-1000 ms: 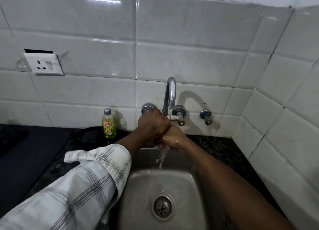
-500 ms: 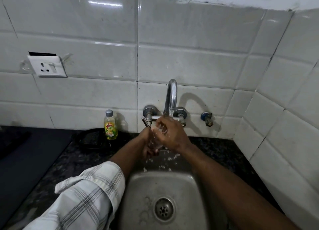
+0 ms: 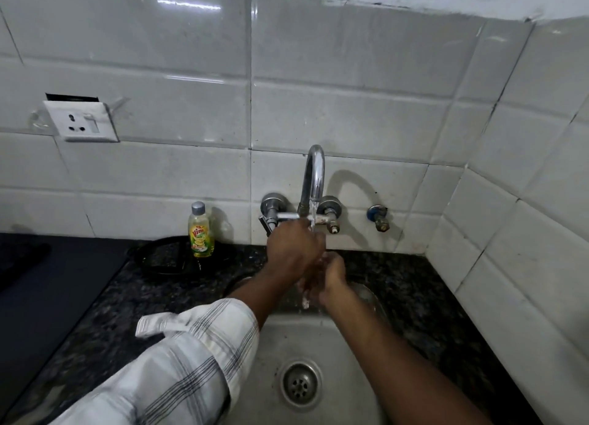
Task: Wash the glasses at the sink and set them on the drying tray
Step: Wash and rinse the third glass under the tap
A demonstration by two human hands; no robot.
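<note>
My left hand (image 3: 293, 249) and my right hand (image 3: 328, 281) are pressed together under the chrome faucet (image 3: 314, 176), above the back of the steel sink (image 3: 331, 338). The left hand lies on top with its fingers curled over the right one. A thin stream of water falls onto them and drips off below the right hand. No glass shows in either hand or in the sink basin. The drain (image 3: 299, 383) lies uncovered.
A yellow dish-soap bottle (image 3: 200, 232) stands on the dark granite counter left of the taps, next to a black round dish (image 3: 165, 259). A dark flat surface (image 3: 47, 281) fills the far left. Tiled walls close in behind and on the right, with a small spare tap (image 3: 379, 217).
The hands have swapped: the right hand was on top half a second ago, now the left covers it. Both shifted slightly lower and the splashing has eased.
</note>
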